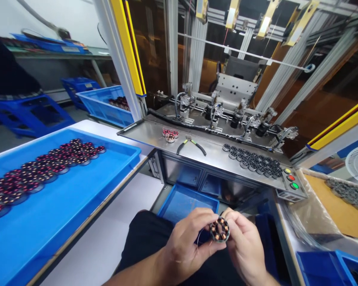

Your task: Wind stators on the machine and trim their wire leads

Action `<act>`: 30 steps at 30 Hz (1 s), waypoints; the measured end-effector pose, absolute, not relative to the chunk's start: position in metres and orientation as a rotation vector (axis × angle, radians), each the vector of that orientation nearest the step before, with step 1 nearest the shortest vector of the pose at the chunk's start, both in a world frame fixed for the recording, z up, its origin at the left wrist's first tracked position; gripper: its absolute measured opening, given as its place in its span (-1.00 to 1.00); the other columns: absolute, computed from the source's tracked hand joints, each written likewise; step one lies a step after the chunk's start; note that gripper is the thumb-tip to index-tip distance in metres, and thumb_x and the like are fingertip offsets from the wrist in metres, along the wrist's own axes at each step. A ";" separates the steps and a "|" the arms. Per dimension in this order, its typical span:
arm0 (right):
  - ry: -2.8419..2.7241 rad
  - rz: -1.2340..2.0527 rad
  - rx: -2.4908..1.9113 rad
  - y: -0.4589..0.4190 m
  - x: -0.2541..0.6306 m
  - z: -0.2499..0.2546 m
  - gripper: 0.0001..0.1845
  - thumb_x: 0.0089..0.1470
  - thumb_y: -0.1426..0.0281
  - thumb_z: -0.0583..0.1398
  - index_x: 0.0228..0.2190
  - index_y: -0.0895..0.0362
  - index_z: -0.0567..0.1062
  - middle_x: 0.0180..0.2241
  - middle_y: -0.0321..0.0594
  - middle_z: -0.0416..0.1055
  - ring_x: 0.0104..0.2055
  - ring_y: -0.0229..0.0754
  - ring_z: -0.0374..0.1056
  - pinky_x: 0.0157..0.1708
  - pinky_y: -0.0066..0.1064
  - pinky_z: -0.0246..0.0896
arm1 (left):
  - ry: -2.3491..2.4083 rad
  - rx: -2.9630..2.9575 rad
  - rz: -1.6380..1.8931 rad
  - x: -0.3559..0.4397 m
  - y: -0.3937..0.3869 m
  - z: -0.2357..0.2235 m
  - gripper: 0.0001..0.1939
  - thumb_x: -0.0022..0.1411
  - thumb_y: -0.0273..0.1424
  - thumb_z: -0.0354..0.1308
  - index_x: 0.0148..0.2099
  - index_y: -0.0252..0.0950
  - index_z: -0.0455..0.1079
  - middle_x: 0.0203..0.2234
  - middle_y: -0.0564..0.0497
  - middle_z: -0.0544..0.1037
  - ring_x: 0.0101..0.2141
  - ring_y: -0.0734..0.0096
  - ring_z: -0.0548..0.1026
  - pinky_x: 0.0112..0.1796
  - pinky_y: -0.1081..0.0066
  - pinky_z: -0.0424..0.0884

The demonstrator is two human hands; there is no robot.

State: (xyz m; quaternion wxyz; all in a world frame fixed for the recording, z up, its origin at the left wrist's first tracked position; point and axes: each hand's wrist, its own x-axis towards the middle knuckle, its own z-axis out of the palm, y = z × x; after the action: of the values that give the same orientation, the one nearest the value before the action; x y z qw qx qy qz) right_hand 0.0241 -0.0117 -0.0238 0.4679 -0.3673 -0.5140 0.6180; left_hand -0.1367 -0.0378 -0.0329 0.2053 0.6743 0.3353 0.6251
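Both hands hold a small round motor stator [220,230] with copper windings, above my lap. My left hand [191,234] grips its left side between thumb and fingers. A thin loose wire hangs by the left thumb. My right hand [244,242] pinches at the stator's right edge; its fingertips are partly hidden, and whether they also hold a wire end I cannot tell. Ahead, on the metal bench [149,137], lie pliers [191,145] with green and black handles. Beside them sits a little group of wound stators [170,135].
A blue tray [101,190] with many wound stators [44,165] stands at left. Bare black cores [253,161] sit in rows on the bench near a button box [291,180]. Behind is a winding machine [226,107]. A box of cores [346,194] stands at right, a blue bin [185,202] below.
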 end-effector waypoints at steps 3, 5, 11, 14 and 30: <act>-1.166 1.592 -0.930 -0.012 0.022 -0.028 -0.61 0.13 0.16 0.28 -0.56 0.16 0.41 -0.52 -0.31 0.26 -0.45 -0.28 0.16 -0.44 -0.46 0.17 | 1.004 1.950 1.711 -0.139 -0.040 -0.031 -0.32 0.05 -0.58 0.40 0.20 -0.20 0.31 -0.19 -0.12 0.59 -0.19 0.25 0.59 -0.13 0.38 0.53; -1.149 1.608 -0.941 -0.012 0.021 -0.029 -0.60 0.13 0.14 0.28 -0.56 0.16 0.41 -0.53 -0.31 0.26 -0.46 -0.29 0.15 -0.45 -0.47 0.17 | 1.021 1.953 1.692 -0.140 -0.040 -0.032 -0.33 0.05 -0.56 0.40 0.19 -0.20 0.32 -0.18 -0.12 0.60 -0.19 0.25 0.59 -0.12 0.38 0.53; -1.118 1.636 -0.948 -0.013 0.018 -0.026 -0.61 0.12 0.15 0.29 -0.56 0.16 0.41 -0.53 -0.32 0.26 -0.47 -0.30 0.17 -0.44 -0.48 0.20 | 0.988 1.901 1.634 -0.143 -0.039 -0.037 -0.33 0.06 -0.54 0.40 0.20 -0.18 0.30 -0.17 -0.11 0.58 -0.20 0.26 0.58 -0.14 0.37 0.53; -1.124 1.634 -0.944 -0.014 0.016 -0.027 -0.61 0.13 0.16 0.28 -0.55 0.17 0.42 -0.54 -0.32 0.26 -0.48 -0.31 0.18 -0.47 -0.49 0.19 | 0.984 1.895 1.626 -0.144 -0.039 -0.036 -0.33 0.06 -0.55 0.40 0.20 -0.17 0.30 -0.17 -0.11 0.58 -0.21 0.26 0.57 -0.15 0.36 0.54; -2.057 0.531 -0.599 -0.009 0.042 0.010 -0.89 0.27 0.49 0.13 -0.29 0.13 0.46 -0.46 -0.22 0.45 -0.40 -0.23 0.42 -0.41 -0.42 0.40 | 0.404 0.760 1.244 -0.135 -0.044 -0.038 -0.39 0.01 -0.19 0.45 0.10 -0.21 0.43 -0.08 -0.13 0.54 -0.08 0.26 0.55 -0.09 0.38 0.50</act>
State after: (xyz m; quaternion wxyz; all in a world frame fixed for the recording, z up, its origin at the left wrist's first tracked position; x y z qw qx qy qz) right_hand 0.0418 -0.0091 0.0097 0.4506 -0.2421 -0.8320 0.2148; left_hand -0.1347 -0.0442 -0.0381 0.7272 0.3446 0.1834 0.5645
